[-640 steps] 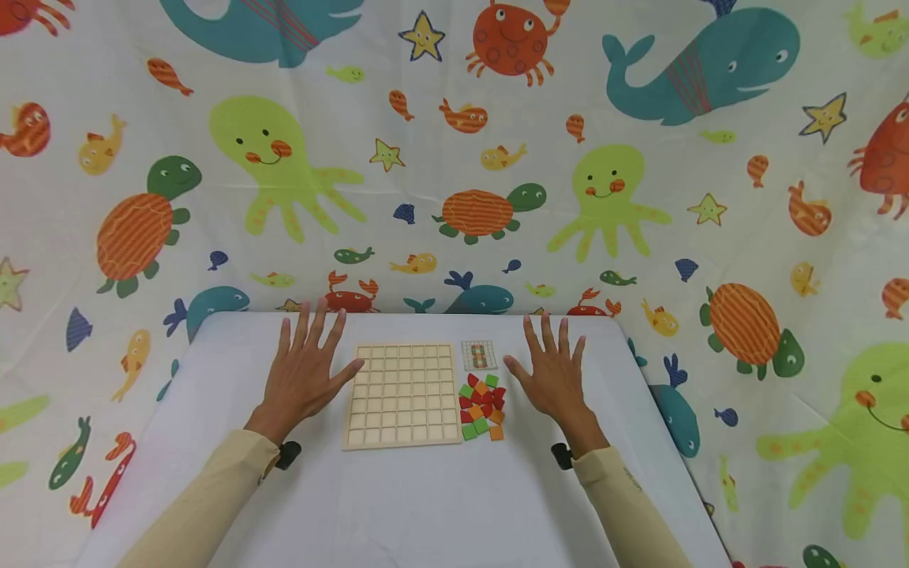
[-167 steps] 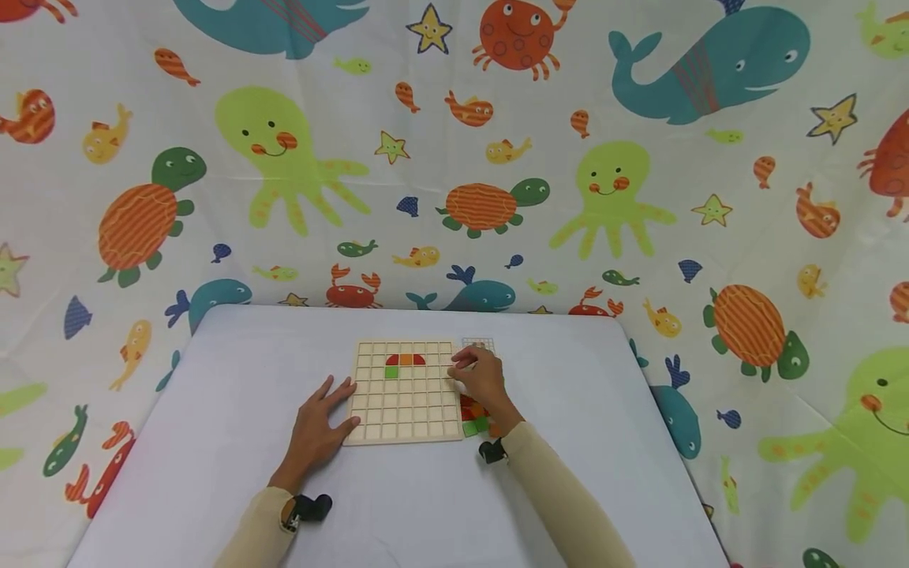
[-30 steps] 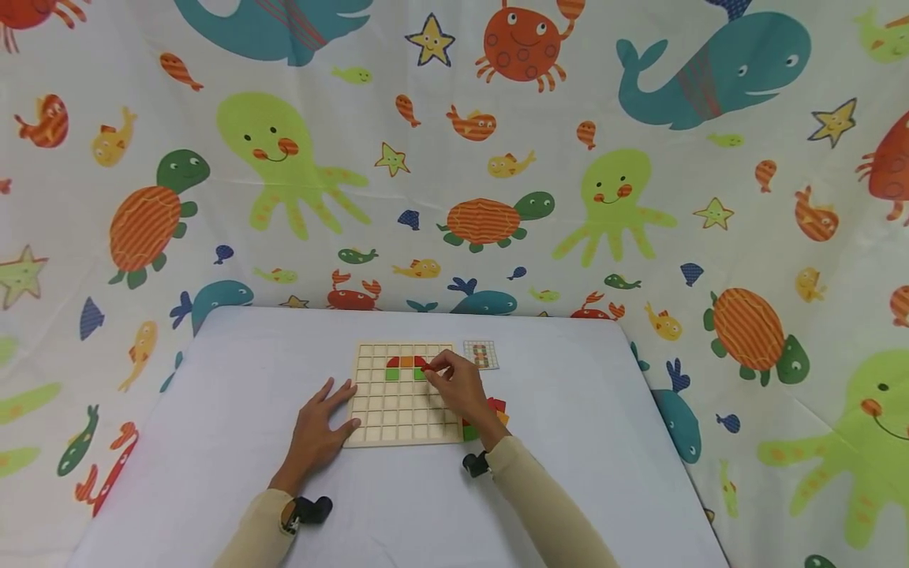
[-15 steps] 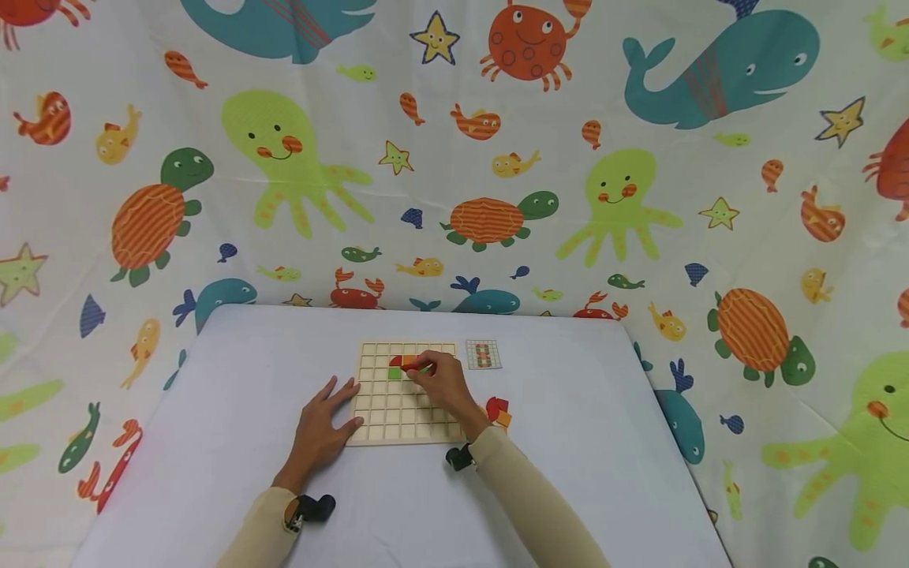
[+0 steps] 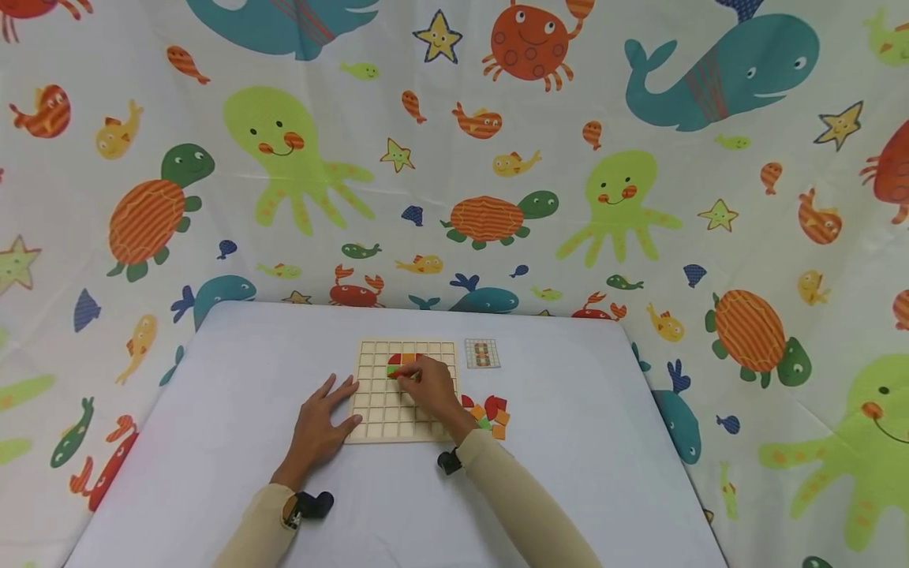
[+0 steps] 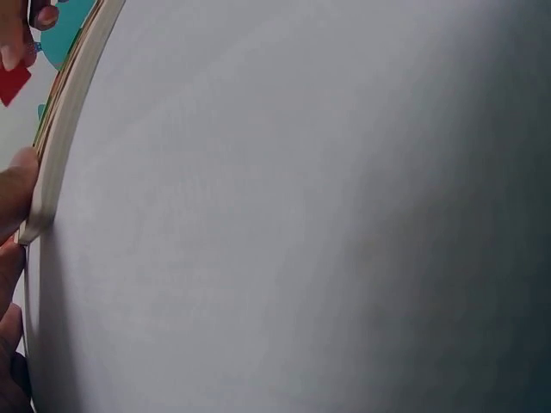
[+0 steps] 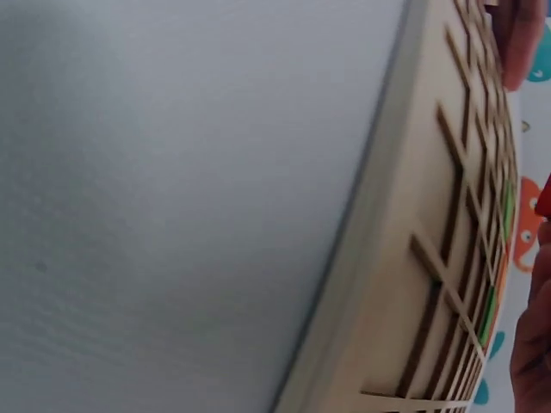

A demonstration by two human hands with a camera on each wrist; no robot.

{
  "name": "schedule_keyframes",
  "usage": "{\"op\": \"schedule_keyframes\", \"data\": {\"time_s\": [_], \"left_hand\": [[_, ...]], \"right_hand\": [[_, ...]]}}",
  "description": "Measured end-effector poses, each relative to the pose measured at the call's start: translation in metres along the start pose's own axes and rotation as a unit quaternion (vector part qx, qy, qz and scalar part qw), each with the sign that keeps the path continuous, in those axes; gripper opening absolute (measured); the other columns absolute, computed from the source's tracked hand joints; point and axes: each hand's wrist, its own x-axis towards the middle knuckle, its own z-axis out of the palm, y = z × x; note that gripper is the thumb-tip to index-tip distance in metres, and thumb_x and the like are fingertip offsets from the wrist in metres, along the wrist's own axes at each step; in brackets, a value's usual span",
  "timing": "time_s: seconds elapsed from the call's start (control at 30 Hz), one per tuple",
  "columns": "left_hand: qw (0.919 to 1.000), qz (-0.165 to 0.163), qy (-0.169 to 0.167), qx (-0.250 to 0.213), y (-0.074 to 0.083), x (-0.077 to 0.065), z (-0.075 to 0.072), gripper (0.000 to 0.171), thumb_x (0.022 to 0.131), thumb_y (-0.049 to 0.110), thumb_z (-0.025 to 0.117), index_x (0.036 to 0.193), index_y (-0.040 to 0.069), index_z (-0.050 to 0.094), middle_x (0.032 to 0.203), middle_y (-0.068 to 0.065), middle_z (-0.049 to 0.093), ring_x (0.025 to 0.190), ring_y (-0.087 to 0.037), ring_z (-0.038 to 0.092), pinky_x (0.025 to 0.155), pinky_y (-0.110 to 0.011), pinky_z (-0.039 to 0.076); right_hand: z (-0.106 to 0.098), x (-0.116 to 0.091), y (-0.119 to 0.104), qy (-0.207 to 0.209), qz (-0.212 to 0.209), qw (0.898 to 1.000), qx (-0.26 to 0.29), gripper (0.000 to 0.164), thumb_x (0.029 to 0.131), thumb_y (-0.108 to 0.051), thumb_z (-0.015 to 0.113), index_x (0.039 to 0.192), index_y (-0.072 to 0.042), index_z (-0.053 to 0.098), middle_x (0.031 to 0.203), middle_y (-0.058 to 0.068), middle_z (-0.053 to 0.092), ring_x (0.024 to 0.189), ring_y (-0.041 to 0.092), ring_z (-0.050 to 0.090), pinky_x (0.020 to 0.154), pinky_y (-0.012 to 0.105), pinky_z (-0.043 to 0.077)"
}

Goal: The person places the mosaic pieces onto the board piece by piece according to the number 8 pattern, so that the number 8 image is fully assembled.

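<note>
Red tile [image 6: 12,83] could tip or settle askew if its edge catches on the raised grid of the wooden board [image 5: 379,409], and the right hand [image 5: 429,386], so close in, might nudge the green tile [image 5: 392,369] out of its cell. It sits pinched in that hand's fingertips, jutting past them, over the board and nearer its far edge, while the left hand [image 5: 319,422] rests with fingers spread at the left edge.
</note>
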Motion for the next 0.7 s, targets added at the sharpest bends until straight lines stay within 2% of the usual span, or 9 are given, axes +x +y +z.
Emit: {"op": "schedule_keyframes", "data": {"time_s": [0.1, 0.2, 0.33, 0.47, 0.7], "left_hand": [[1.0, 0.002, 0.002, 0.002, -0.0012, 0.0002, 0.0011, 0.065, 0.093, 0.02, 0.081, 0.152, 0.011, 0.058, 0.164, -0.01, 0.05, 0.159, -0.048, 0.03, 0.124, -0.074, 0.027], [1.0, 0.0, 0.0, 0.002, -0.0006, 0.0, 0.001, 0.065, 0.093, 0.02, 0.08, 0.153, 0.01, 0.058, 0.164, -0.01, 0.05, 0.159, -0.048, 0.03, 0.124, -0.074, 0.027], [1.0, 0.002, 0.0, 0.001, 0.0002, 0.0009, 0.0002, 0.065, 0.094, 0.021, 0.08, 0.153, 0.01, 0.057, 0.164, -0.01, 0.05, 0.159, -0.049, 0.03, 0.124, -0.074, 0.027], [1.0, 0.003, 0.003, -0.001, 0.0009, 0.0008, -0.001, 0.065, 0.094, 0.021, 0.08, 0.153, 0.01, 0.057, 0.164, -0.011, 0.05, 0.159, -0.049, 0.03, 0.123, -0.075, 0.027], [1.0, 0.002, -0.002, 0.004, 0.0014, -0.0021, -0.0017, 0.065, 0.093, 0.022, 0.08, 0.153, 0.01, 0.057, 0.164, -0.012, 0.05, 0.158, -0.05, 0.031, 0.122, -0.075, 0.027]], "right_hand": [[0.0058, -0.0001, -0.0004, 0.008, -0.008, 0.997, -0.075, 0.015, 0.097, -0.027, 0.079, 0.109, -0.022, 0.087, 0.102, -0.005, 0.075, 0.083, 0.007, 0.061, 0.07, 0.021, 0.052], [0.0098, -0.0001, -0.0016, -0.001, -0.012, 0.989, -0.146, 0.017, 0.096, -0.031, 0.08, 0.111, -0.025, 0.086, 0.103, -0.007, 0.075, 0.088, 0.008, 0.062, 0.076, 0.022, 0.053], [0.0095, -0.0007, -0.0041, -0.023, -0.033, 0.981, -0.191, 0.021, 0.094, -0.033, 0.082, 0.113, -0.025, 0.086, 0.095, -0.007, 0.069, 0.079, 0.007, 0.056, 0.066, 0.02, 0.047], [0.0071, -0.0006, -0.0059, -0.034, -0.042, 0.982, -0.184, 0.025, 0.093, -0.034, 0.084, 0.114, -0.023, 0.085, 0.091, -0.007, 0.066, 0.075, 0.005, 0.052, 0.061, 0.018, 0.043], [0.0109, -0.0003, -0.0039, -0.025, -0.011, 0.987, -0.158, 0.022, 0.094, -0.033, 0.082, 0.114, -0.024, 0.085, 0.094, -0.011, 0.071, 0.083, 0.004, 0.057, 0.069, 0.019, 0.046]]}}
